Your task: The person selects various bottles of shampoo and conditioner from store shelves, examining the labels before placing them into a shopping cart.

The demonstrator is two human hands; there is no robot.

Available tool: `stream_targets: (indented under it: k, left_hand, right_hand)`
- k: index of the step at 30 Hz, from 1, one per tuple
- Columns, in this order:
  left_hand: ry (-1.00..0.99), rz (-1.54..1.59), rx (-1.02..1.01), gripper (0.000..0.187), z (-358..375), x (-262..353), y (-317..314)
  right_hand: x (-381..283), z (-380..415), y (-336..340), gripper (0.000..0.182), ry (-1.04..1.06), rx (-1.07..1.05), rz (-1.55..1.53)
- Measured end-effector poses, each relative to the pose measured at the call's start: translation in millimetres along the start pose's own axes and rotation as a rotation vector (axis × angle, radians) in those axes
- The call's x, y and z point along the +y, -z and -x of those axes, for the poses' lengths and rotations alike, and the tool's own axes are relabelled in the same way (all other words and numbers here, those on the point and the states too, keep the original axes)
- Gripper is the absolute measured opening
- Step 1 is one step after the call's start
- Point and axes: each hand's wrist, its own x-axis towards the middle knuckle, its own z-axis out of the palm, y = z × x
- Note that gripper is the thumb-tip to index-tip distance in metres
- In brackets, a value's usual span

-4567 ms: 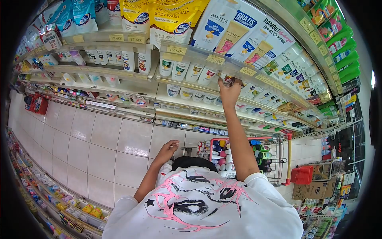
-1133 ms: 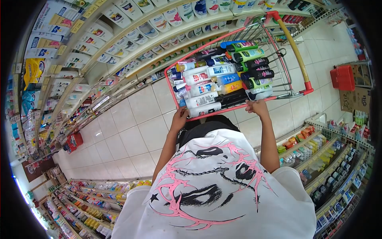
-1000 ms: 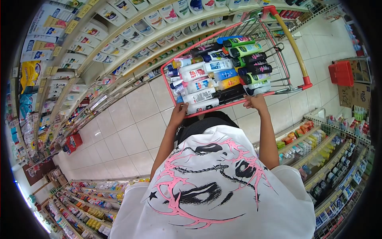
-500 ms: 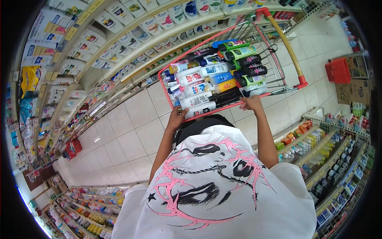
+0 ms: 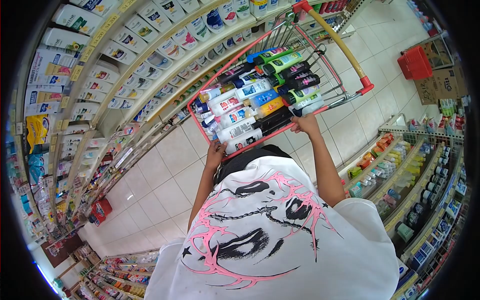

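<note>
A shopping cart with a red-edged wire basket stands across my front, filled with rows of bottles. My left hand is closed on the rim at the near left corner, right beside a white bottle. Farther right along the same rim, my right hand has its fingers curled round the edge, close to a black bottle. Green-and-black bottles lie toward the handle end, and an orange bottle lies mid-load. The yellow handle is at the right, untouched by either hand.
A long shelf of white shampoo bottles runs along the left and far side, close to the cart. Stocked shelves stand at the right. A red basket and a cardboard box are beyond the cart. Tiled floor lies between.
The cart, both hands and the load appear slightly lower and farther left in view. Both hands keep their places on the rim.
</note>
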Motion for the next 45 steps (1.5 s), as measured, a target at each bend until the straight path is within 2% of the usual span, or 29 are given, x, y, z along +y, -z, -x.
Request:
stream_targets:
  k: [12, 15, 26, 36, 38, 42, 45]
  left_hand:
    - [-0.08, 0.039, 0.047, 0.045, -7, -8, -3]
    - [-0.166, 0.122, 0.123, 0.04, -7, -8, -9]
    - [-0.303, -0.014, 0.162, 0.037, -9, -4, -10]
    - [-0.147, 0.107, 0.139, 0.035, -10, -12, -7]
    - [-0.115, 0.026, 0.114, 0.038, -11, -15, -7]
    - [-0.118, 0.087, 0.114, 0.04, -11, -15, -9]
    - [-0.174, 0.091, 0.196, 0.041, -17, -17, -11]
  right_hand:
    - [-8, 7, 0, 0.029, 0.009, 0.005, 0.038]
    - [-4, 4, 0, 0.027, -0.008, 0.002, 0.016]
    - [-8, 1, 1, 0.029, -0.026, -0.01, 0.092]
    - [-11, 4, 1, 0.028, -0.025, -0.036, 0.065]
    - [-11, 5, 2, 0.028, -0.022, -0.038, 0.06]
    - [-13, 5, 3, 0.027, -0.058, -0.052, 0.098]
    - [-13, 3, 3, 0.028, -0.062, -0.05, 0.121]
